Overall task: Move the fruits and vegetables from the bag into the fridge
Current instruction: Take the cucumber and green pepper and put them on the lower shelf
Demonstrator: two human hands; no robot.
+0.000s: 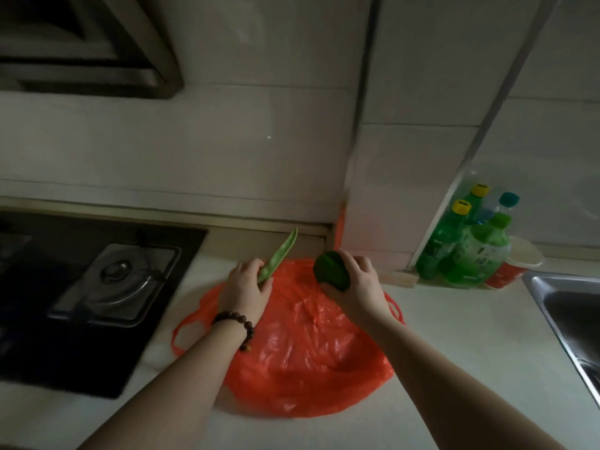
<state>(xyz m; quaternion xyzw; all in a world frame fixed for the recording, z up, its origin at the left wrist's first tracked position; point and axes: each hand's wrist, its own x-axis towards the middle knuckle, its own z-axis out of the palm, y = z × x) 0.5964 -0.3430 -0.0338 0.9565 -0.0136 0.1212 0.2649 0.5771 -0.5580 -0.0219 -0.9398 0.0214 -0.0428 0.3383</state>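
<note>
— What have we got in our hands over the bag?

— Our left hand (245, 287) is closed around the lower end of a flat green bean pod (278, 255); the pod sticks up and away from us, its tip pointing toward the tiled wall (194, 141). A beaded bracelet (235, 323) sits on that wrist.

— And the other one?

— Our right hand (357, 284) has its fingers (352, 259) wrapped over a dark green vegetable (331, 270), rounded and stubby, which may be a pepper, though the blur keeps us from being sure. Both hands hover above the far edge of the red plastic bag (302, 352).

— Where does the bag lie?

— Spread fairly flat on the pale worktop (470, 352), one handle loop trailing out to the left, the other showing behind our right wrist. We cannot tell whether anything remains inside it.

— What stands around us?

— The black gas hob (81, 303) is on the left, with a burner (117, 280) near the bag. On the right, the corner of a steel sink (565, 306). Behind it, against the wall, a cluster of green bottles (467, 241) with yellow, green and teal caps, and a red paper cup (516, 264) just beside them. The range hood (87, 50) hangs at upper left.
</note>
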